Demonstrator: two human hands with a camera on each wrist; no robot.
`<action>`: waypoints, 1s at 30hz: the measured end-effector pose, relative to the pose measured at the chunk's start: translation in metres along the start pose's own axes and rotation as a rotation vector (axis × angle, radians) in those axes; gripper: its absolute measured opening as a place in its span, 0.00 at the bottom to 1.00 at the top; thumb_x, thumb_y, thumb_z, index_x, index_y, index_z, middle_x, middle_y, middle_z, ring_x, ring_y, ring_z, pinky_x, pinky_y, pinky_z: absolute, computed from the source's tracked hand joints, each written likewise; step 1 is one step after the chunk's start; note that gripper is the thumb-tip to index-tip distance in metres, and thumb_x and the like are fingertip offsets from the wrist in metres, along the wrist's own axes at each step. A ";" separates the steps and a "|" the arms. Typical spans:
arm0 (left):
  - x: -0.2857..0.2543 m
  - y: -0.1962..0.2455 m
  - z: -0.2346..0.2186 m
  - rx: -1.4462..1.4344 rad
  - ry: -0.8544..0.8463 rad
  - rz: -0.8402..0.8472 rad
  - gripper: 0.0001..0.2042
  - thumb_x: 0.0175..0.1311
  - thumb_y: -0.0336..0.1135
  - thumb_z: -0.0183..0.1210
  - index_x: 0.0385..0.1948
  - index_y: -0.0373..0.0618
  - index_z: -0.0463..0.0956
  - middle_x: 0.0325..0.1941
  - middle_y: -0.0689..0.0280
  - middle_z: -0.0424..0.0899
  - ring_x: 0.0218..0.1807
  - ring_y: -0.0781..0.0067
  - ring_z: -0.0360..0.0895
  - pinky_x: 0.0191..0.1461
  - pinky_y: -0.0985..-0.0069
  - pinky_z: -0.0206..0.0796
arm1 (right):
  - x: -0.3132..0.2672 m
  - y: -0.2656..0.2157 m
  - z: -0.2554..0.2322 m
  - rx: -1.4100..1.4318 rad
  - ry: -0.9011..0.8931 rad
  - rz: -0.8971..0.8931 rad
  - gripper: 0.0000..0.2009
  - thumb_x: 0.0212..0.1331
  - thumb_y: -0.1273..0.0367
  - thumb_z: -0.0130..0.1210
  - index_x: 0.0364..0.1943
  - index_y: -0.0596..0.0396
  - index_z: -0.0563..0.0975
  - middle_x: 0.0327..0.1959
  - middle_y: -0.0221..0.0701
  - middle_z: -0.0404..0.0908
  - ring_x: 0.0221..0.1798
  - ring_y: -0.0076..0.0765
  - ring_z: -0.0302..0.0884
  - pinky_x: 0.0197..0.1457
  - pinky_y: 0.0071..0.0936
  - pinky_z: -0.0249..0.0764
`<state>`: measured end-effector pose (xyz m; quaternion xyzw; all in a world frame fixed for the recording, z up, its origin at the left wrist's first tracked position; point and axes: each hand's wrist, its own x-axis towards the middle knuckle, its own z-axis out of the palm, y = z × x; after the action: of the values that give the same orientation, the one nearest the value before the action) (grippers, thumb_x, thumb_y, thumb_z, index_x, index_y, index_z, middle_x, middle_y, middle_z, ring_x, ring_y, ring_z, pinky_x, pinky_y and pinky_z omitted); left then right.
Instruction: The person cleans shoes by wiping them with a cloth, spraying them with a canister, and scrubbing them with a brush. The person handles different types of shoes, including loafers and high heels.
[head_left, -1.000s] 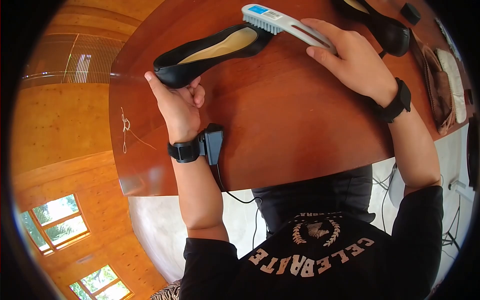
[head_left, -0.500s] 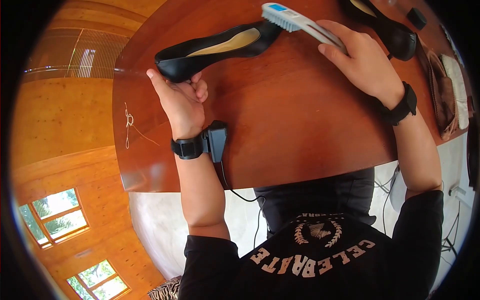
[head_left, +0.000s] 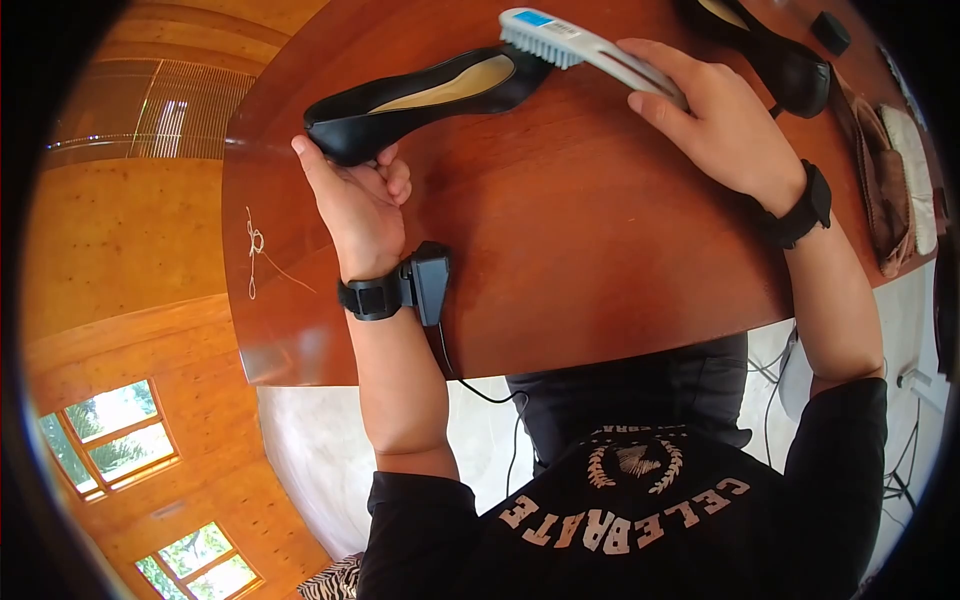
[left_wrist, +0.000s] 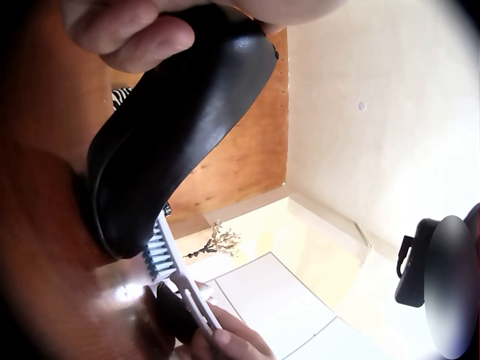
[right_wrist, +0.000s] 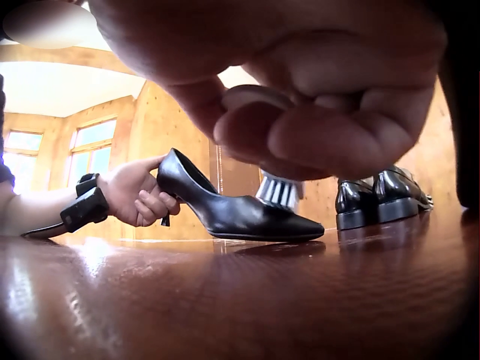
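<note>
My left hand (head_left: 365,215) grips a black pump (head_left: 385,128) by its heel end, thumb along the back and fingers curled underneath. The shoe's pointed toe is low at the tabletop in the right wrist view, its heel end raised. A pale grey scrub brush (head_left: 585,50) with light-blue bristles and a blue label is held by its handle in my right hand (head_left: 725,125). Its bristles (right_wrist: 279,193) meet the top of the toe. Curled fingers (right_wrist: 322,135) hide most of the brush in the right wrist view.
Another black pump (head_left: 790,75) lies at the far right of the brown table (head_left: 600,250), near a small black block (head_left: 830,33). Brown cloth (head_left: 880,190) and white cloth (head_left: 908,165) sit along the right edge. Thin string (head_left: 257,245) lies left. Black shoes (right_wrist: 375,199) stand beyond the toe.
The brush in my right hand slid right toward the toe tip, then came back partway left. My left hand still holds the pump's heel end, with little movement.
</note>
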<state>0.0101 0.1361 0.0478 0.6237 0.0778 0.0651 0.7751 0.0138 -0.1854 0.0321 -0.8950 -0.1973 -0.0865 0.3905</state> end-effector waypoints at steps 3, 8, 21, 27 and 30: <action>0.001 0.001 0.002 0.049 0.047 -0.025 0.36 0.74 0.72 0.30 0.52 0.47 0.73 0.31 0.63 0.73 0.24 0.73 0.58 0.27 0.76 0.49 | 0.001 0.001 -0.002 -0.147 0.037 0.140 0.20 0.65 0.61 0.57 0.56 0.57 0.78 0.32 0.50 0.82 0.38 0.59 0.82 0.42 0.45 0.74; 0.001 0.002 0.000 -0.022 0.057 -0.107 0.36 0.73 0.73 0.32 0.53 0.48 0.72 0.31 0.62 0.71 0.25 0.73 0.56 0.28 0.76 0.49 | 0.001 -0.003 -0.003 -0.050 -0.014 0.045 0.19 0.64 0.61 0.57 0.55 0.57 0.77 0.32 0.50 0.82 0.38 0.59 0.82 0.43 0.46 0.74; 0.006 0.004 -0.016 -0.191 -0.074 -0.242 0.34 0.72 0.72 0.37 0.55 0.49 0.69 0.33 0.64 0.70 0.25 0.75 0.58 0.27 0.77 0.51 | -0.003 -0.006 -0.003 -0.022 -0.045 -0.050 0.23 0.64 0.63 0.58 0.61 0.58 0.74 0.41 0.52 0.84 0.46 0.60 0.82 0.49 0.45 0.76; 0.003 0.005 -0.011 -0.171 -0.058 -0.201 0.31 0.74 0.70 0.38 0.55 0.51 0.69 0.33 0.64 0.70 0.26 0.75 0.58 0.27 0.78 0.51 | -0.001 0.000 -0.002 -0.059 0.000 0.093 0.22 0.63 0.63 0.58 0.59 0.58 0.75 0.40 0.52 0.84 0.45 0.61 0.82 0.48 0.45 0.76; 0.004 0.005 -0.013 -0.183 -0.069 -0.212 0.31 0.74 0.70 0.38 0.56 0.51 0.69 0.33 0.64 0.70 0.26 0.75 0.57 0.27 0.78 0.51 | 0.002 -0.006 -0.009 -0.095 -0.068 0.245 0.22 0.63 0.62 0.58 0.59 0.58 0.76 0.40 0.52 0.84 0.45 0.60 0.82 0.48 0.45 0.76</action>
<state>0.0116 0.1501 0.0495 0.5407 0.1102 -0.0321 0.8333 0.0136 -0.1880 0.0429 -0.9324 -0.0952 -0.0168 0.3483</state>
